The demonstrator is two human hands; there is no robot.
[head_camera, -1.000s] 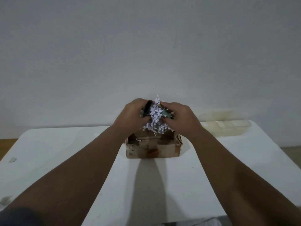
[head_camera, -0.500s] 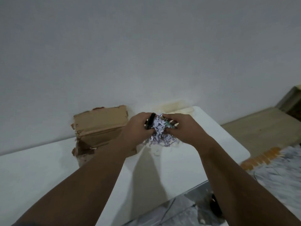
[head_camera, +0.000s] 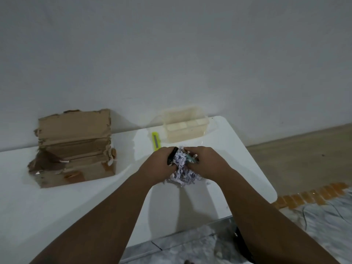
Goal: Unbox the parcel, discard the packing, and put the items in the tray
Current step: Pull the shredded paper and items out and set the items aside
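- Head view looks down on both forearms reaching out over a white table, the hands meeting just above its right-hand part.
- Between the hands sits a wad of pale shredded paper, the parcel's packing, with loose strands trailing down to or just above the tabletop.
- Left hand: fingers curled in, closed round a slim black item that stands up out of the grip, with shreds bunched against the palm.
- Right hand: fingertips drawn together in a pinch on a small teal item half buried in the paper. What either item is cannot be made out.
- The grip seems meant to tease the contents free of the filler while keeping the loose shreds gathered rather than scattered.
- The cardboard parcel box stands open and torn, well apart to the left, its flap raised toward the wall; its inside is not visible from here.
- The clear plastic tray waits at the far edge of the table, beyond the hands and near them, and looks to hold none of the parcel's items yet.
- A yellow-green utility knife lies just left of the tray, probably set aside once the box was cut open.
- Judgement: the unboxing is done, and separating items from packing is the step in hand; the shreds may cling and spill onto the floor.
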